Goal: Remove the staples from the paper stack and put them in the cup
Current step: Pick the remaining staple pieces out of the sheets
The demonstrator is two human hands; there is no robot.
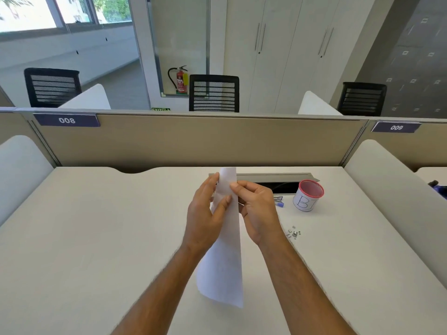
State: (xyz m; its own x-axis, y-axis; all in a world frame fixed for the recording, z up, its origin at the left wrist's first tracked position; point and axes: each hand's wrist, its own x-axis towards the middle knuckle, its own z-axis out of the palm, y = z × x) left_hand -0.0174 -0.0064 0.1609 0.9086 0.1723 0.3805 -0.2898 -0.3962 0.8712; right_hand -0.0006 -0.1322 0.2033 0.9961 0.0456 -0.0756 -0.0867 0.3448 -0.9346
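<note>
Paper stack (223,250) stands on edge between my two hands above the middle of the desk (96,238), lifted clear of the surface, its lower part bowing toward six o'clock. My left hand (205,218) pinches the stack from the nine o'clock side, thumb laid across the near face and fingers behind the upper edge. My right hand (256,209) closes on it from three o'clock, thumb and forefinger pressed together at the top edge; whether a staple sits between those fingertips I cannot tell. So both grips are narrow and both hold the paper.

Cup (307,195) with the red rim stands upright at about two o'clock from my hands, well apart from them, with letters drawn on its white side. Just beside it, at its nine o'clock, lies a small blue stapler or remover (279,200), partly hidden by my right hand. Loose staples (294,232) lie in a little scatter on the desk at four o'clock from my right hand, near the cup but outside it. An open cable slot (278,180) runs along the desk at twelve o'clock, behind the cup.
</note>
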